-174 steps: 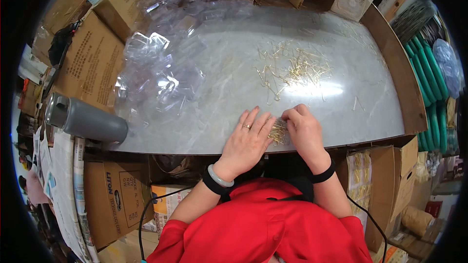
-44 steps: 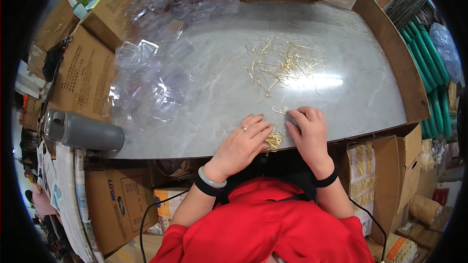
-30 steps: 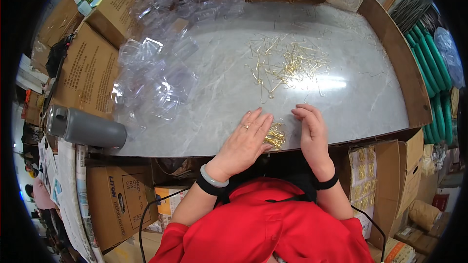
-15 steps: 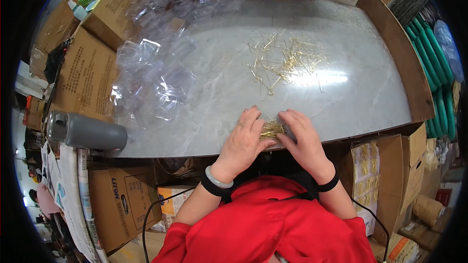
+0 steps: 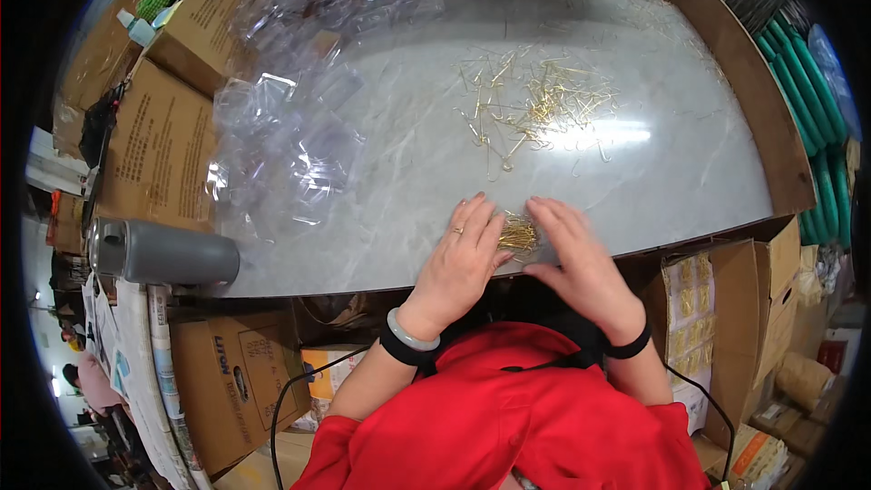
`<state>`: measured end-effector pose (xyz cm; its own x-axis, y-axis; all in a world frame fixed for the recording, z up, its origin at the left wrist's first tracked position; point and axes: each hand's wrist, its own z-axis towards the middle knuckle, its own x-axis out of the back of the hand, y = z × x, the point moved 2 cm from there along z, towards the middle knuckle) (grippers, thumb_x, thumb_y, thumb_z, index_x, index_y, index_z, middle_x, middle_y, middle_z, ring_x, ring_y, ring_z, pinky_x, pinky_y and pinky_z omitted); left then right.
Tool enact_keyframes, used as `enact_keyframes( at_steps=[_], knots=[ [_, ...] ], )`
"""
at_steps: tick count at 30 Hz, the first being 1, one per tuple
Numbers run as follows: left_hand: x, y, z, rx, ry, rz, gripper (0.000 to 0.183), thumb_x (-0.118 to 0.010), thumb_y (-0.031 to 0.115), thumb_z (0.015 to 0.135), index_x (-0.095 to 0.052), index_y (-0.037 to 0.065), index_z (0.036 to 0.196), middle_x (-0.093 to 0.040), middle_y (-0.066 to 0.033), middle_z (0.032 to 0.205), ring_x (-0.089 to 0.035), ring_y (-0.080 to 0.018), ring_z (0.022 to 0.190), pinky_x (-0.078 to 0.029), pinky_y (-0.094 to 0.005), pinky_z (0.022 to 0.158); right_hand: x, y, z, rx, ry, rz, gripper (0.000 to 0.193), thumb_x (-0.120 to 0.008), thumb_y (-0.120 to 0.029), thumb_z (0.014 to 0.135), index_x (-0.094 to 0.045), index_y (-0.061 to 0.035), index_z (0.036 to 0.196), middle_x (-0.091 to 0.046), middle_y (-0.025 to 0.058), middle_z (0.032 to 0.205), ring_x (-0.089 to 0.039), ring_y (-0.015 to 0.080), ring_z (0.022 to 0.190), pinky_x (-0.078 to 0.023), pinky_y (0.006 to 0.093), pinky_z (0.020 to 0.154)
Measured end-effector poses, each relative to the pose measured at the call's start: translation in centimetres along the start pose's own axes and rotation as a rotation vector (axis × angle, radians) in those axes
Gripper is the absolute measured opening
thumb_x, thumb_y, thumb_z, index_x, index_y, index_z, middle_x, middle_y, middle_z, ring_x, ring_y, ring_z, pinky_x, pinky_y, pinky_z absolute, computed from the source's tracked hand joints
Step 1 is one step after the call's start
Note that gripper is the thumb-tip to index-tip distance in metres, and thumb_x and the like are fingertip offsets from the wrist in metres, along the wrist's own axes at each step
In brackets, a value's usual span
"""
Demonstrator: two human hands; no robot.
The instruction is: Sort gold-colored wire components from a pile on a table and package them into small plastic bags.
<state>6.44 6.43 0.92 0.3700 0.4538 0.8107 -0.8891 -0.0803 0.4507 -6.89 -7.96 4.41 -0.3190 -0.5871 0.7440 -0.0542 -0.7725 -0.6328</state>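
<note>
Near the table's front edge lies a small bundle of gold wire hooks (image 5: 518, 233), lined up roughly side by side. Along its left side rests my left hand (image 5: 456, 263), fingers stretched out and thumb near the bundle's close end. To the right, my right hand (image 5: 582, 263) is open, its thumb spread from the fingers and its fingertips close to the bundle's far end. Farther back on the grey table (image 5: 399, 145), a loose tangle of gold hooks (image 5: 549, 104) is scattered.
Clear plastic boxes (image 5: 304, 141) heap along the table's left side. A grey bottle (image 5: 177, 252) lies at the front left corner. Cardboard boxes (image 5: 159, 145) border the left, and a brown rim (image 5: 753, 100) edges the right. Below right, an open carton holds a card of gold pieces (image 5: 691, 308).
My right hand has shifted slightly right, its thumb and fingers now wider apart. The bundle shows more between my hands. The whole view has tilted a little.
</note>
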Motion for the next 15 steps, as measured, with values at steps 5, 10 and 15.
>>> enact_keyframes(
  at_steps=[5,10,15],
  knots=[
    [0.1,0.2,0.2,-0.002,-0.014,0.003,0.055,-0.071,0.012,0.089,-0.049,-0.005,0.137,-0.047,-0.0229,0.139,-0.044,-0.0438,0.137,-0.037,-0.0513,0.116,0.2,1.9,0.9,0.033,0.011,-0.156,0.072,-0.082,-0.013,0.073,-0.052,-0.002,0.139,-0.062,0.0153,0.128,-0.053,0.0359,0.124,-0.045,0.0443,0.104],
    [0.2,0.3,0.2,0.008,-0.013,0.024,0.055,-0.069,0.011,0.09,-0.048,-0.007,0.138,-0.047,-0.0229,0.14,-0.044,-0.0437,0.136,-0.037,-0.0513,0.116,-1.2,1.7,1.3,0.045,0.095,0.011,0.062,-0.072,-0.004,0.083,-0.049,0.0001,0.14,-0.054,0.0198,0.139,-0.051,0.0389,0.128,-0.042,0.0454,0.108],
    [-0.1,0.1,0.2,0.0,-0.028,0.052,0.054,-0.065,0.009,0.092,-0.046,-0.009,0.14,-0.047,-0.0256,0.14,-0.044,-0.0459,0.135,-0.036,-0.0503,0.117,-3.7,0.1,-0.2,0.001,0.15,0.08,0.066,-0.054,0.005,0.088,-0.029,0.0097,0.149,-0.027,0.0345,0.157,-0.028,0.0507,0.147,-0.027,0.0509,0.122]
  ],
)
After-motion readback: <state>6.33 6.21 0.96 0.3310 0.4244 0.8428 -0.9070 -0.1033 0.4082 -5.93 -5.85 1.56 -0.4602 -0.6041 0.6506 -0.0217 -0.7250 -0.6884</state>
